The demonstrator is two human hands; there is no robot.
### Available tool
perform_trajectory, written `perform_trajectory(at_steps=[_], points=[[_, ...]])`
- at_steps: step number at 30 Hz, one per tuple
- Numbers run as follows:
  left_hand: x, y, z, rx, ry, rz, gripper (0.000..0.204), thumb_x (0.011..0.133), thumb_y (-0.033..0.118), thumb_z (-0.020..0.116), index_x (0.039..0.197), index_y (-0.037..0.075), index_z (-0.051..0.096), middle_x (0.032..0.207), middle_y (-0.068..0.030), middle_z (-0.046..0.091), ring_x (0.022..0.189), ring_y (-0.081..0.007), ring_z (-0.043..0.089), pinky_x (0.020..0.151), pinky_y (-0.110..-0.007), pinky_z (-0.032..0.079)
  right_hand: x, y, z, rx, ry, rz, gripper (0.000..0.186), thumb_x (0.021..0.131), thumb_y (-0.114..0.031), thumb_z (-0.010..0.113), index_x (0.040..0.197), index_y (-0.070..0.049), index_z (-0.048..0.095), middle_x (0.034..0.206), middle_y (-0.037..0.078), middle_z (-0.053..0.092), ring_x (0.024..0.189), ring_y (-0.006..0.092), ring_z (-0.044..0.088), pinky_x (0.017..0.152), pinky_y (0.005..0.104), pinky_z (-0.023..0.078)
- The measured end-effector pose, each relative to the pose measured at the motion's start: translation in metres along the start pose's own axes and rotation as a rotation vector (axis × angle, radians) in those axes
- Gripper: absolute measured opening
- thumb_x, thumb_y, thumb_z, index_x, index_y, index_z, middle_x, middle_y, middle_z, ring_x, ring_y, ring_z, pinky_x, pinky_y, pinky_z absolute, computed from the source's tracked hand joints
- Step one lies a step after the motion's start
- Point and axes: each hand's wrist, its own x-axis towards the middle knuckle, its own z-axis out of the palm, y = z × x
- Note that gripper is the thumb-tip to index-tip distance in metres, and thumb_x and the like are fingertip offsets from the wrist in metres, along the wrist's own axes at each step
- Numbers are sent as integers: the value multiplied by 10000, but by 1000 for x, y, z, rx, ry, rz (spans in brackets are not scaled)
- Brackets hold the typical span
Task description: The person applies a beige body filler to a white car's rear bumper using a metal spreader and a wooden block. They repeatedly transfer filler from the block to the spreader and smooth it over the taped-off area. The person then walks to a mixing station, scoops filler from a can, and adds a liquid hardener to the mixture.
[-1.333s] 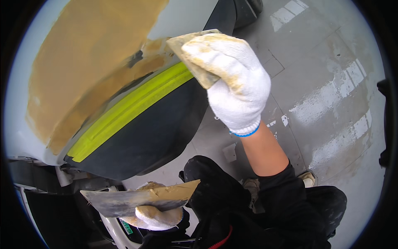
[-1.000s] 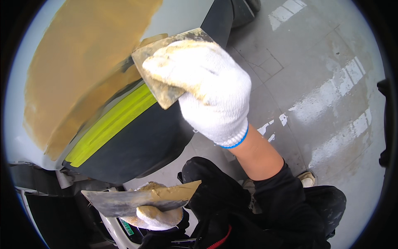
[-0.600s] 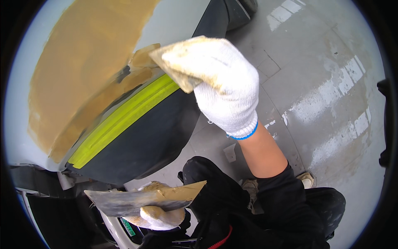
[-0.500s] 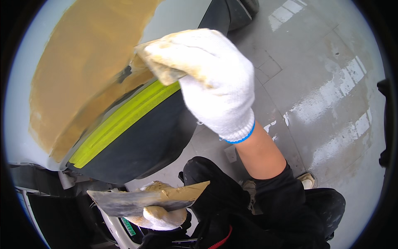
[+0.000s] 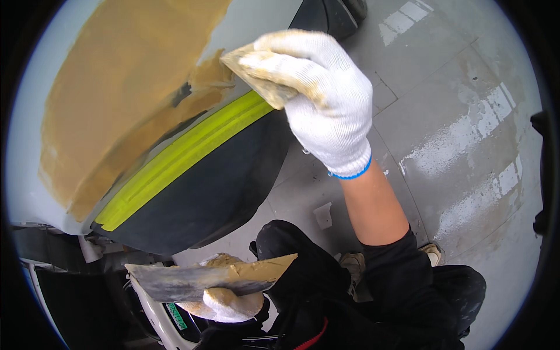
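Observation:
My right hand, in a white knit glove with a blue cuff edge, grips a putty-smeared spreader against the car's bodywork. Its edge lies at the upper end of a tan putty patch, just above a strip of yellow-green masking tape. Low in the view, my left hand, gloved too and stained tan, holds a flat grey putty board from beneath with the thumb over its near edge. Tan putty is heaped on the board's right end.
Black lower trim curves below the tape. Shiny grey floor tiles spread to the right, with a pale scrap on them. Another white vehicle with a green plate stands at lower left. My knees are bent beneath me.
My right hand has drawn the spreader right and slightly up along the panel edge, above the tape. Fresh tan putty shows behind it. The left hand and board have barely moved.

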Motion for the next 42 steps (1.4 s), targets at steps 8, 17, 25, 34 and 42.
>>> perform_trajectory(at_steps=[8,17,25,34,42], points=[[9,40,22,17,1,-220,796,1040,449,601,1533,-160,463,1311,-328,637,922,-291,727,679,-312,564,-26,-17,8,-95,-63,50,365,738,-11,797,1043,-200,867,1022,35,821,989,253,786,906,401,644],[26,22,33,87,-110,83,544,1110,509,561,1311,4,598,984,-71,579,856,-87,623,688,-251,506,-26,8,-20,62,-71,67,362,764,53,788,1052,-153,867,1043,74,822,991,256,777,912,380,628],[21,61,52,-323,-92,-323,627,1097,447,663,1509,5,494,1246,-95,681,1094,-147,659,943,-297,525,3,-18,-30,217,21,220,284,892,178,733,1137,52,801,1123,217,792,1049,316,771,940,398,625],[25,63,82,-704,-105,-329,399,1111,236,698,1406,12,550,1197,-112,664,1064,-147,635,958,-330,528,-40,-67,-90,498,-728,372,379,807,12,789,1183,-20,829,1130,150,824,956,298,807,834,413,652],[8,60,52,-523,-205,-491,544,1093,459,702,1422,69,515,1198,-17,616,1054,-106,619,945,-271,517,-19,6,-83,1406,228,1023,633,1024,-241,671,1585,-32,465,1441,188,607,1199,354,693,1024,502,603]])
